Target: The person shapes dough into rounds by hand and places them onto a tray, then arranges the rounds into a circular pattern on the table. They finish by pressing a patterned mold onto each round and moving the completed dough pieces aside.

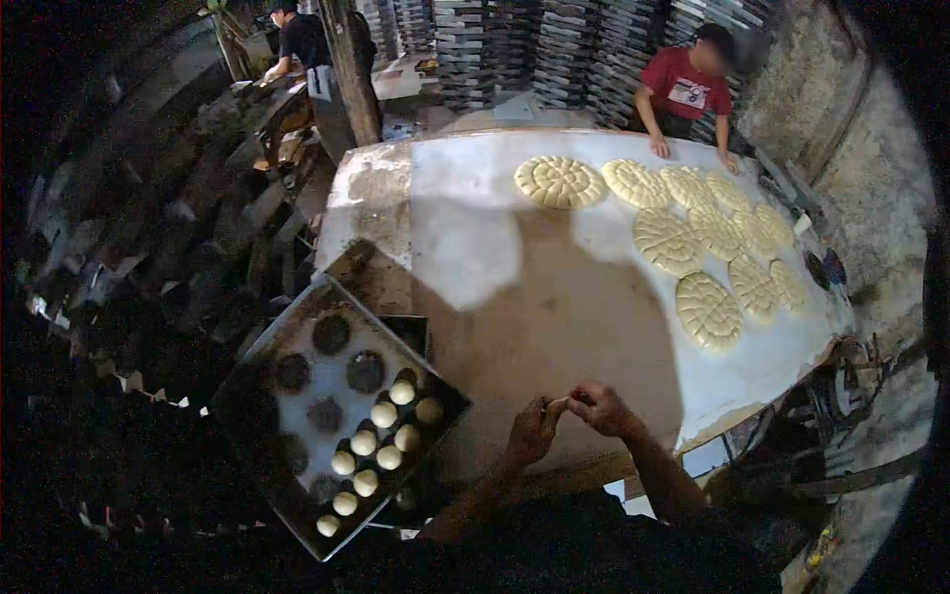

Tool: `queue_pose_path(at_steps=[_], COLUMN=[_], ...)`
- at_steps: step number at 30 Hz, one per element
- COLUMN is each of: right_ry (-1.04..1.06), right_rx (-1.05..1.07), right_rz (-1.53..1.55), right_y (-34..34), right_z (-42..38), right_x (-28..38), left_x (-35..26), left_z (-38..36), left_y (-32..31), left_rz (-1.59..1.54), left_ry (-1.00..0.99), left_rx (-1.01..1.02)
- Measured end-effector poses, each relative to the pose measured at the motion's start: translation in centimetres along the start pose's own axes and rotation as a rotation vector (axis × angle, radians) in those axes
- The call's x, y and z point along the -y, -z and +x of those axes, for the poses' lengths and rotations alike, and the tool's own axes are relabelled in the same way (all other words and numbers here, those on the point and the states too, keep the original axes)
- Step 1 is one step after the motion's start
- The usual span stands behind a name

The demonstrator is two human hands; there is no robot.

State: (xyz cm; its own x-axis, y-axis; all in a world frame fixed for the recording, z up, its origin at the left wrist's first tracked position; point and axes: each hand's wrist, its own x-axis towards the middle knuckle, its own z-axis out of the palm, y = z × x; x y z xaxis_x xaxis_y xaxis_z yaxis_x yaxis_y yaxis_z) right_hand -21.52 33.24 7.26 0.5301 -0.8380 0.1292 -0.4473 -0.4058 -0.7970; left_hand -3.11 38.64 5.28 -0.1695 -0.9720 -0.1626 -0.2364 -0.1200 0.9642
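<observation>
My left hand (533, 432) and my right hand (602, 409) are close together over the near edge of the table. Both are closed, fingertips pinching a small pale piece of dough (559, 403) between them; most of it is hidden by the fingers. To the left of my hands, a dark metal tray (294, 492) sits at an angle, with several round dough balls (364, 443) in rows along its right side. Several large, flat dough rounds (667, 241), marked into segments, lie on the right and far parts of the table.
The white-topped table (465, 163) has a brown, shadowed middle. A person in a red shirt (690, 84) leans on its far edge with both hands. Farther back on the left, another person in dark clothes (302, 40) stands behind a wooden post (350, 74). A rough wall (871, 168) stands right.
</observation>
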Motion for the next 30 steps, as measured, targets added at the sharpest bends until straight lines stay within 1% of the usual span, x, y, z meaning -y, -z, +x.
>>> queue_pose_path(at_steps=[2,3,4,6,8,9,10,11,13,14,15,16,18,19,20,21,22,24,25,26,27,28,29,30], right_ry=[-0.014,0.01,0.037,0.069,0.096,0.102,0.11,0.152,0.244,0.246,0.244,0.115,-0.153,-0.096,-0.045,-0.001,-0.078,-0.212,0.021,0.254,0.383,0.44,0.453,0.434], right_rx=[-0.048,-0.041,-0.034,-0.236,-0.352,-0.367,-0.383,-0.4,-0.438,-0.511,-0.582,-0.563,-0.507,-0.528,-0.544,-0.555,-0.436,-0.204,-0.188,-0.208,-0.143,-0.046,0.04,0.108], right_rz=[0.04,0.004,-0.029,-0.087,-0.153,-0.191,-0.225,-0.337,-0.551,-0.476,-0.396,-0.356,-0.282,-0.219,-0.156,-0.094,0.017,0.214,0.031,-0.151,-0.306,-0.414,-0.486,-0.539], right_y=[0.3,0.3,0.3,1.6,3.6,4.6,5.5,6.2,7.4,8.7,10.1,11.5,13.5,13.6,13.5,13.0,12.3,12.3,11.1,9.9,10.5,11.5,12.7,14.1], right_z=[-2.0,-2.6,-2.6,-2.5,-2.7,-3.4,-4.3,-5.6,-8.6,-9.4,-9.8,-10.0,-10.1,-9.2,-8.3,-8.0,-8.2,-8.0,-8.8,-9.6,-11.2,-12.4,-13.4,-13.9], right_x=[-1.3,-1.8,-2.0,0.6,0.2,-0.9,-2.2,-4.5,-10.0,-11.5,-13.0,-14.9,-18.2,-18.6,-18.3,-17.8,-16.8,-15.2,-17.1,-19.1,-19.8,-20.3,-21.0,-21.9], left_x=[-1.1,-1.7,-2.3,-3.5,-2.0,-1.1,-2.7,-5.4,-7.4,-6.8,-7.4,-8.1,-11.7,-9.0,-3.5,-3.1,-2.8,-3.5,-1.0,-2.4,-3.6,1.2,4.8,8.3], left_z=[0.6,1.0,1.2,2.0,4.1,5.3,5.7,6.0,7.1,6.9,7.4,8.0,9.0,11.1,14.0,13.9,13.6,10.8,9.3,7.6,5.4,3.0,1.7,1.7], left_y=[-1.7,-2.5,-3.1,-4.1,-6.2,-7.3,-8.2,-9.2,-11.9,-13.9,-14.3,-14.6,-14.1,-14.0,-13.6,-13.1,-12.5,-10.6,-10.7,-11.1,-11.5,-11.0,-9.8,-7.9], left_rz=[0.027,0.047,0.03,0.006,0.106,0.162,0.251,0.337,0.395,0.373,0.359,0.346,0.326,0.598,0.863,1.024,1.186,1.107,0.989,1.042,1.084,1.242,1.387,1.469], left_ry=[-0.054,-0.082,-0.151,-0.293,-0.393,-0.44,-0.309,-0.171,-0.082,-0.135,-0.179,-0.224,-0.299,-0.348,-0.387,-0.281,-0.165,-0.003,-0.093,0.096,0.293,0.079,-0.148,-0.109], left_rx=[0.019,0.024,0.007,-0.036,-0.004,0.01,0.14,0.26,0.411,0.449,0.438,0.426,0.316,0.085,-0.145,-0.205,-0.248,-0.216,-0.302,-0.168,-0.031,0.045,0.115,0.167])
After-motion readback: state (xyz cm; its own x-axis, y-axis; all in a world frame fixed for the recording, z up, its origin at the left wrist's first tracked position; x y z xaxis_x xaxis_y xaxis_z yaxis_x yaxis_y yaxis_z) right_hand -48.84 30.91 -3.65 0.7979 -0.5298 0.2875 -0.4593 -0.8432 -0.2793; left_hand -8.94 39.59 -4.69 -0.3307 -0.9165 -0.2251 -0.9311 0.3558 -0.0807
